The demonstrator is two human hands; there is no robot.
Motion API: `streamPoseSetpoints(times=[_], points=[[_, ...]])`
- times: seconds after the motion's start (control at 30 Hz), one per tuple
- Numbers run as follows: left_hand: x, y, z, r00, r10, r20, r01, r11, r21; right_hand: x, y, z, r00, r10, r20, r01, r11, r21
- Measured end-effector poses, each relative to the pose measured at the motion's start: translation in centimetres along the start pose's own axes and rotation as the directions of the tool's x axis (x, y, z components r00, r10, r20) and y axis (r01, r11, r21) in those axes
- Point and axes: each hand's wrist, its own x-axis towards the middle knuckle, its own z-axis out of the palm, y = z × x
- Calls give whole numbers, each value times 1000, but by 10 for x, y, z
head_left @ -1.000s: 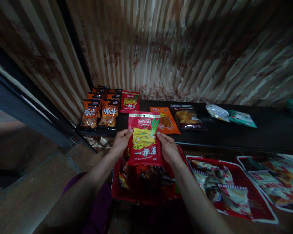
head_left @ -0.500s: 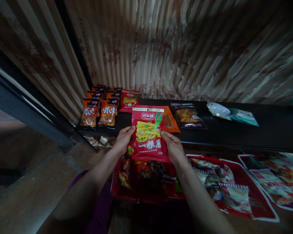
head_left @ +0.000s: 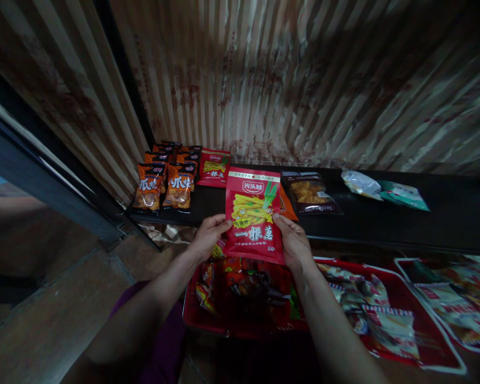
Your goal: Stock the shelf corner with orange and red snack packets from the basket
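Observation:
Between my two hands is a red snack bag [head_left: 254,213] with yellow sticks and green scallion printed on it, upright and facing me. My left hand [head_left: 211,234] pinches its left edge, and my right hand [head_left: 293,239] grips the right edge. A matching red bag [head_left: 213,168] stands on the black shelf [head_left: 378,221] behind. To that one's left, several orange-and-black snack packets [head_left: 179,185] stand in two rows. Partly hidden behind the held bag is an orange bag [head_left: 287,205]. Beneath my hands, a red basket [head_left: 208,322] holds mixed snack packets.
Farther right on the shelf lie a dark bag with a clear window [head_left: 312,193], a white packet [head_left: 361,184] and a teal packet [head_left: 404,196]. A second red basket [head_left: 436,341] and a white-rimmed basket [head_left: 408,282] hold packets. A metal post [head_left: 56,160] rises at left.
The held red bag and both hands have shifted slightly right, covering more of the orange bag behind. The grip stays the same on both edges.

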Motion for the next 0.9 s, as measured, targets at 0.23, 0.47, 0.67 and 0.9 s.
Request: streamPoseSetpoints(times=[0.23, 0.47, 0.67, 0.9], points=[[4, -2, 0, 993, 69, -95, -71, 997, -15, 4, 0, 2, 1000, -4, 8, 4, 1000, 4], [11, -7, -2, 961, 166, -222, -142, 983, 120, 5, 4, 1, 999, 31, 44, -30, 999, -31], [13, -4, -4, 931, 233, -281, -206, 971, 125, -7, 4, 4, 981, 96, 167, -82, 993, -86], [15, 2, -3, 933, 202, -296, -188, 979, 75, -10, 9, 6, 984, 75, 164, -63, 995, -76]])
